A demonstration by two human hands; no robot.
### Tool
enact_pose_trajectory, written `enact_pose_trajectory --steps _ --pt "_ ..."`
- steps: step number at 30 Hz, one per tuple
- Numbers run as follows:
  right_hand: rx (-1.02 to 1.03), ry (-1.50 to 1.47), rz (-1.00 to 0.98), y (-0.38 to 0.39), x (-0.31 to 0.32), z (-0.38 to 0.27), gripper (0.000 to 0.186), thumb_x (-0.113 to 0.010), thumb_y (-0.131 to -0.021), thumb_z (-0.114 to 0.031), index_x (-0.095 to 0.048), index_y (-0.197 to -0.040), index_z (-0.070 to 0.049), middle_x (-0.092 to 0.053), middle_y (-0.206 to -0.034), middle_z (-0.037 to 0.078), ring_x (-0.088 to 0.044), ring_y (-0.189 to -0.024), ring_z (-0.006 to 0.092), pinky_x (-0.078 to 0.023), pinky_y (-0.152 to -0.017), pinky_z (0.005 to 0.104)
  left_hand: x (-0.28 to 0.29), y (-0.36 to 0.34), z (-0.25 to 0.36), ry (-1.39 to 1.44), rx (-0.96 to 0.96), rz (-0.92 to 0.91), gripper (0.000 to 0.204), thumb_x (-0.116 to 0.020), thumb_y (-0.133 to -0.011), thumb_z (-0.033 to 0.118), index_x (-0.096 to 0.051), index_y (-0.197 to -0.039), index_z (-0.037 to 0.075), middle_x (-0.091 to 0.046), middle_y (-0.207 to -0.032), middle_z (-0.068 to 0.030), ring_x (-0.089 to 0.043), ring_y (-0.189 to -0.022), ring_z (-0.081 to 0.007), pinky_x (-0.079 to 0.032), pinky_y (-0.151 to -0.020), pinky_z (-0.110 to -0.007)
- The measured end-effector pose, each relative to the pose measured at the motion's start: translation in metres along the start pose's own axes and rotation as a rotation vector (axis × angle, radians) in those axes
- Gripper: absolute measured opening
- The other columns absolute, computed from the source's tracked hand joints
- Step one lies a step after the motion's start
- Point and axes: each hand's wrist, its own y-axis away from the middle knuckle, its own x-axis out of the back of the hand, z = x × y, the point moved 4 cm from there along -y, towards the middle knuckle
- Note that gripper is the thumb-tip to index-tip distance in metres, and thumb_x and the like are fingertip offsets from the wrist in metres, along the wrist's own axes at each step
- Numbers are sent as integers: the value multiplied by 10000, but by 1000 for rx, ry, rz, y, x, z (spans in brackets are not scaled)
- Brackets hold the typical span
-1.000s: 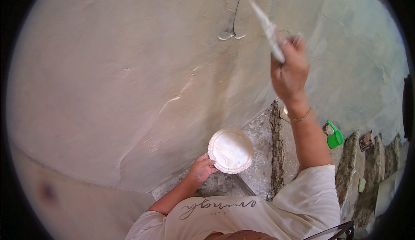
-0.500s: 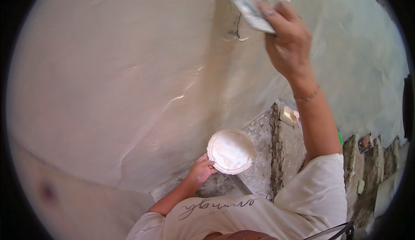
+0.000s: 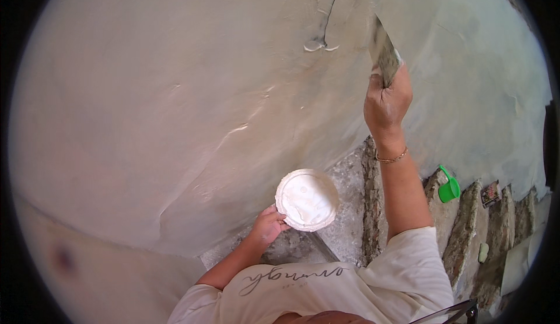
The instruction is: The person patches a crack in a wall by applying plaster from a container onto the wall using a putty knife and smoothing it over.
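My left hand (image 3: 268, 226) grips the rim of a round white tub (image 3: 307, 200), its thumb over the edge. White putty coats the tub's inside. Higher up, my right hand (image 3: 389, 99) is closed around a putty knife (image 3: 383, 50), whose flat blade points up in front of the wall (image 3: 192, 79). I cannot tell whether the blade touches the wall. Left of the blade, a dark crack (image 3: 331, 18) runs down the wall, with white putty ridges (image 3: 320, 48) at its lower end.
Rough concrete steps (image 3: 466, 230) descend along the wall at right. On them are a green dipper (image 3: 448, 190), a small dark printed box (image 3: 491, 194) and a pale green piece (image 3: 483, 253). A shiny raised seam (image 3: 239, 128) crosses the wall above the tub.
My right hand has come down and turned, so the putty knife moved away from the crack to the right. The green dipper has come into sight. The tub has shifted slightly left and up.
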Motion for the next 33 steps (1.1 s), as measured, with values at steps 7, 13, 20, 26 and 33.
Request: enact_pose_trajectory --steps 7,13,20,26,33 --pt "-238 144 -170 45 -30 6 590 -595 -724 -33 -447 -1293 12 -533 -887 182 -558 -780 351 -444 -645 422 4 -5 -7 -23 28 30 491 -483 -798 -23 -419 -1285 -34 -518 -1261 -176 -531 -1148 -307 -441 -971 -476" --pt "-120 -58 -72 42 -46 -86 551 -576 -726 26 -464 -1266 33 -513 -901 165 -544 -734 329 -455 -629 384 10 -9 -10 -13 39 22 480 -468 -801 -35 -413 -1278 -36 -521 -1254 -183 -538 -1136 -322 -440 -971 -487" --pt "-631 -805 17 19 -11 -40 172 -498 -916 -73 -547 -1043 31 -575 -944 53 -546 -683 99 -457 -570 244 1 3 -4 -6 -69 92 439 -499 -819 11 -443 -1252 -30 -571 -1162 -172 -589 -1042 -294 -487 -892 -442" --pt "205 198 123 -6 -23 -26 570 -548 -707 37 -473 -1271 54 -563 -924 173 -549 -735 253 -487 -591 291 -3 3 -4 -7 -27 39 442 -507 -821 17 -442 -1255 -33 -572 -1166 -164 -590 -1043 -283 -484 -899 -440" --pt "317 240 -616 110 -70 -23 526 -510 -719 -20 -471 -1221 131 -534 -934 214 -556 -812 332 -496 -684 365 4 -5 -9 -12 18 50 441 -510 -818 15 -450 -1253 -23 -571 -1172 -157 -588 -1048 -274 -481 -902 -432"
